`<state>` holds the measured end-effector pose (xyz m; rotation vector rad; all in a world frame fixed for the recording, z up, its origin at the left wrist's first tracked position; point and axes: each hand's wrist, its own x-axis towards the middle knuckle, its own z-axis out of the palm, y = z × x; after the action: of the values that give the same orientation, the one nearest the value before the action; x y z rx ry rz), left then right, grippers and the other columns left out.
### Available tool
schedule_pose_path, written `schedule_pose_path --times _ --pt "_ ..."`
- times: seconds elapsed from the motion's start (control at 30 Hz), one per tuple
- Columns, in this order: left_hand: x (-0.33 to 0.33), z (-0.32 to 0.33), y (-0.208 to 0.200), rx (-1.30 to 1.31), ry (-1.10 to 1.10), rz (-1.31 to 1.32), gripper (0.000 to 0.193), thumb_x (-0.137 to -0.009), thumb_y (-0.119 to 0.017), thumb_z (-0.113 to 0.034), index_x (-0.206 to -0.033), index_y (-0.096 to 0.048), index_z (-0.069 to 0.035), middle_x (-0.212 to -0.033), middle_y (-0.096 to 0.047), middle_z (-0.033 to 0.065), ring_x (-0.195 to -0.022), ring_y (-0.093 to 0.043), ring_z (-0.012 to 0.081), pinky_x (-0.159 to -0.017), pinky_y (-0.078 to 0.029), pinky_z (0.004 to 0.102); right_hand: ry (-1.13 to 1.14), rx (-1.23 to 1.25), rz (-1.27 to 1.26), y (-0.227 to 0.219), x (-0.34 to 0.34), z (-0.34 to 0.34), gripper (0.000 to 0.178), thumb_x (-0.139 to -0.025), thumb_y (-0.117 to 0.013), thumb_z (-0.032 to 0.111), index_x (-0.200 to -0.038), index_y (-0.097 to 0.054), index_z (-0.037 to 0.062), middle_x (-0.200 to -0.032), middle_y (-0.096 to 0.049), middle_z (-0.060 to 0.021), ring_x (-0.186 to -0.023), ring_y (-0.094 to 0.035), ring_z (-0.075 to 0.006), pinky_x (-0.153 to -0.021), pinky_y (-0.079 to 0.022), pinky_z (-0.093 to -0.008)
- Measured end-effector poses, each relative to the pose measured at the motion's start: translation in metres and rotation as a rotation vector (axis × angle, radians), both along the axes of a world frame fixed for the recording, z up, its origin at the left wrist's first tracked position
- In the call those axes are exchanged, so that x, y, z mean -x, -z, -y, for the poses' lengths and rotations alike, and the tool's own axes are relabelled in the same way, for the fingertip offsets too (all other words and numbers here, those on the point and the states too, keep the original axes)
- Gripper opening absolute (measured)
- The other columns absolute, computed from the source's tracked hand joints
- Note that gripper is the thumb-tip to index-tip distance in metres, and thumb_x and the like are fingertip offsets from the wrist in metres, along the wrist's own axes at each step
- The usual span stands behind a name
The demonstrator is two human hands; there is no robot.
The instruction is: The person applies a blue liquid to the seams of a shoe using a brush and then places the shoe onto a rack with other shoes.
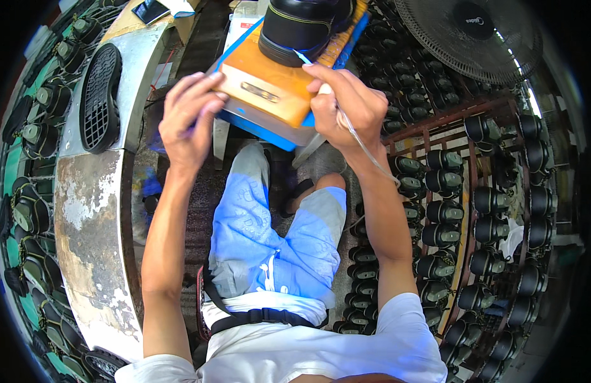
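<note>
Closest to me is my own white cotton shirt (289,354), with a black strap belt (260,317) and pale blue printed shorts (270,242) just beyond it. On my left runs the long curved metal tabletop with worn, patchy paint (91,242), and a black rubber shoe sole with a gridded tread (101,97) lies flat on its far end. On my right stands a brown metal rack filled with rows of black shoes (474,210), and above it a round black wire-guard fan (469,35). Ahead of me sits an orange block-shaped work stand edged in blue (276,83), carrying a black shoe with a thin yellow trim line (302,29). My left hand (188,121) rests its curled fingers against the stand's near left corner. My right hand (346,105) has its fingers pinched around a slim pale blue brush-like tool (302,57), whose tip touches the shoe's lower edge.
</note>
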<state>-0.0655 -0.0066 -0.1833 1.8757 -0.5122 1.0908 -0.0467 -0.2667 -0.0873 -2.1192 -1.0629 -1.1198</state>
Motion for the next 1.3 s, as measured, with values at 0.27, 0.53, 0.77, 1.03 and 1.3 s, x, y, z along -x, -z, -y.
schedule_pose_path --times 0.27,0.53,0.77,1.03,1.3 --pt "-0.043 -0.027 -0.017 0.123 -0.108 -0.320 0.058 -0.112 -0.043 -0.050 -0.134 -0.071 -0.005 -0.153 -0.058 0.0158 -0.138 -0.057 0.0360 -0.115 -0.043 0.0440 0.060 -0.095 -0.012 0.012 -0.042 -0.019 0.023 -0.090 -0.061 0.003 -0.106 -0.077 -0.0002 -0.079 -0.072 -0.0134 -0.070 -0.073 -0.0253 -0.064 -0.058 -0.0339" --pt "-0.061 -0.011 -0.029 -0.058 -0.311 -0.409 0.055 -0.114 -0.039 -0.044 -0.138 -0.067 -0.003 -0.154 -0.057 0.0149 -0.135 -0.059 0.0374 -0.114 -0.045 0.0438 0.203 -0.149 0.133 0.013 -0.060 0.012 0.027 -0.082 -0.064 0.005 -0.105 -0.079 0.0061 -0.079 -0.072 -0.0125 -0.063 -0.070 -0.0317 -0.058 -0.057 -0.0377" --pt "-0.100 -0.038 -0.012 0.048 -0.168 -0.433 0.047 -0.115 -0.041 -0.034 -0.138 -0.068 -0.003 -0.133 -0.068 0.0162 -0.115 -0.064 0.0248 -0.102 -0.047 0.0351 0.317 -0.132 0.062 0.010 -0.038 0.057 0.027 -0.081 -0.065 0.005 -0.104 -0.079 0.0083 -0.081 -0.074 -0.0123 -0.063 -0.070 -0.0318 -0.057 -0.055 -0.0377" --pt "-0.180 -0.060 -0.002 0.339 0.044 -0.617 0.041 -0.113 -0.053 -0.030 -0.140 -0.067 -0.003 -0.128 -0.072 0.0094 -0.115 -0.063 0.0152 -0.104 -0.046 0.0307 0.332 -0.077 -0.054 -0.020 -0.001 0.092 0.024 -0.084 -0.061 0.007 -0.102 -0.078 0.0051 -0.084 -0.074 -0.0160 -0.067 -0.072 -0.0318 -0.061 -0.057 -0.0383" --pt "-0.187 -0.057 -0.002 0.433 0.135 -0.596 0.039 -0.114 -0.047 -0.021 -0.144 -0.063 -0.003 -0.138 -0.068 0.0115 -0.124 -0.061 0.0190 -0.109 -0.044 0.0321 0.269 -0.250 0.039 -0.057 0.041 0.123 0.029 -0.087 -0.053 -0.002 -0.102 -0.078 -0.0031 -0.072 -0.070 -0.0111 -0.060 -0.066 -0.0153 -0.056 -0.051 -0.0285"
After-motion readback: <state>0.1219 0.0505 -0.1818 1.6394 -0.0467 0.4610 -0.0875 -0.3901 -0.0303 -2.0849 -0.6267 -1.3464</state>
